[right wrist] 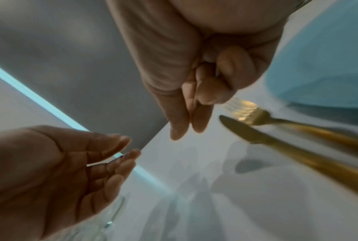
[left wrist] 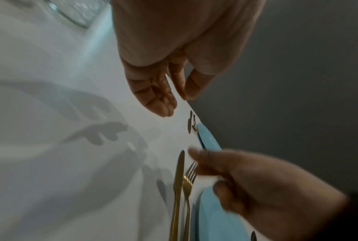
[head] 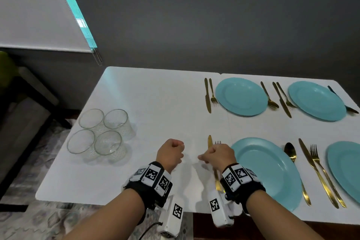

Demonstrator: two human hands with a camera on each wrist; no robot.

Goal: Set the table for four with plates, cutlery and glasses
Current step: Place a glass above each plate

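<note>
Head view shows four blue plates (head: 241,96) on the white bench (head: 155,103), each flanked by gold cutlery, so what looks left to do is the glasses. Those four glasses (head: 99,134) stand bunched together at the bench's left edge, well apart from every place setting.

Left hand (head: 171,154) hovers over bare bench between the glasses and the near-left plate (head: 266,171); its grip is loosely curled and empty, as the right wrist view confirms. Right hand (head: 220,157) hangs just above the knife (head: 209,142) and fork (head: 217,143) lying beside that plate, fingers curled, thumb against them, with nothing clearly held between.

For the coming move, the glasses lie to the left of both hands and slightly farther up the bench, and the left hand is plainly the nearer. They stand upright, mouths up, touching or nearly so, so I judge a grip from the side would crowd the neighbours.
</note>
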